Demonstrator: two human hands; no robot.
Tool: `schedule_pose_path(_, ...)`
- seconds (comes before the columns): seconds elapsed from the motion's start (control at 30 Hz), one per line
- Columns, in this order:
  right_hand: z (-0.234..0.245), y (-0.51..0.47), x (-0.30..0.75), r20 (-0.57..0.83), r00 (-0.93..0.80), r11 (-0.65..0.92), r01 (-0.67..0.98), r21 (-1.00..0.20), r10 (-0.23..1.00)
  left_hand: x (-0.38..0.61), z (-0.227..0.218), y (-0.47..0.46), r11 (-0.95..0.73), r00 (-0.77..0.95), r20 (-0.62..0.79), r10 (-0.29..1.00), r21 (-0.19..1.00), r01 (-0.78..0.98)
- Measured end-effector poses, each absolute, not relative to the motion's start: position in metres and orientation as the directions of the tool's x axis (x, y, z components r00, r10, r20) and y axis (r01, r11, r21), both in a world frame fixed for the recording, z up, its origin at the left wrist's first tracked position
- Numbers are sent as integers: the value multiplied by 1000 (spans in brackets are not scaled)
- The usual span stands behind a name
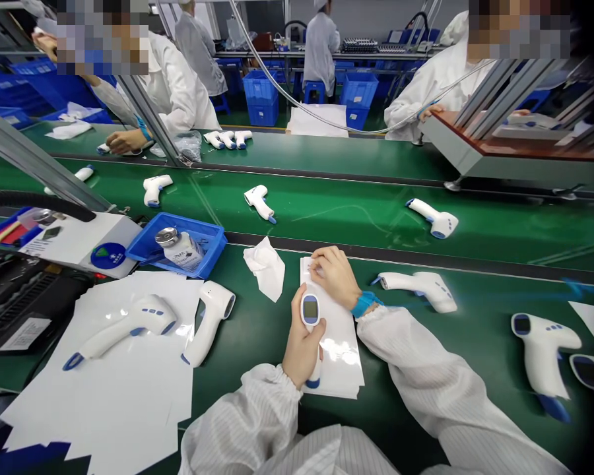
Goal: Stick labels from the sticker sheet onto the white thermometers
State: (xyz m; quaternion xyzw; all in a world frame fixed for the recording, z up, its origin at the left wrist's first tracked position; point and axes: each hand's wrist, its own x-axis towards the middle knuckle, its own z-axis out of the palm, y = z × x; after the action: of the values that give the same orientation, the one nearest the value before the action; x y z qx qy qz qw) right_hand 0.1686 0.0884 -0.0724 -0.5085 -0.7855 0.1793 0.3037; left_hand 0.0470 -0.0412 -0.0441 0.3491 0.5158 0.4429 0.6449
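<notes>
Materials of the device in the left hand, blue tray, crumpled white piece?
Device: likely hard plastic; smooth white shell, blue trim.
Blue tray: probably moulded plastic; even colour, stiff walls.
Crumpled white piece: thin, matte, creased; paper tissue or cloth, can't tell.

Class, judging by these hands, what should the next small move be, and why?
Probably raise the far end of the top white sheet with the right hand: it is curled over that end, while the left hand has its grip on a thermometer.
</notes>
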Motion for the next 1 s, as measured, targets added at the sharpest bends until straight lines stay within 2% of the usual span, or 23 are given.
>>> schedule_pose_path(0.13, -71, 55, 188, 427, -471, 635, 599, -487, 772, 47, -45, -42, 351, 80, -341, 937, 909, -226)
schedule_pose_path(0.2, -67, 36, 199, 383, -528, 647, 537, -541, 758, 46, -46, -42, 339, 70, -332, 941, 910, -239)
schedule_pose_path(0.27, -55, 16, 209, 243, -531, 529, 493, -691, 812, 46, -47, -42, 329, 65, -323, 944, 910, -253)
schedule_pose_path(0.33, -37, 0, 215, 26, -573, 323, 423, -847, 819, 46, -49, -42, 321, 72, -313, 947, 915, -242)
schedule_pose_path(0.4, -17, -11, 217, -136, -676, 147, 343, -928, 725, 45, -50, -42, 276, 57, -270, 961, 944, -180)
schedule_pose_path(0.43, -8, -13, 216, -156, -710, 118, 321, -940, 687, 45, -51, -42, 244, 46, -240, 970, 960, -136)
schedule_pose_path(0.47, -1, -14, 213, -137, -711, 139, 315, -939, 689, 46, -51, -42, 216, 38, -214, 976, 972, -95)
schedule_pose_path(0.53, 8, -12, 206, -19, -612, 260, 363, -895, 790, 46, -51, -42, 205, 63, -201, 978, 977, -63)
schedule_pose_path(0.63, 8, -1, 193, 130, -421, 323, 426, -845, 898, 47, -50, -42, 272, 142, -254, 957, 954, -125)
schedule_pose_path(0.8, -6, 15, 182, 77, -350, 185, 288, -939, 934, 47, -49, -42, 280, 145, -257, 955, 946, -166)
schedule_pose_path(1.0, -7, 17, 178, 72, -317, 162, 267, -950, 946, 46, -49, -41, 280, 144, -260, 955, 949, -142)
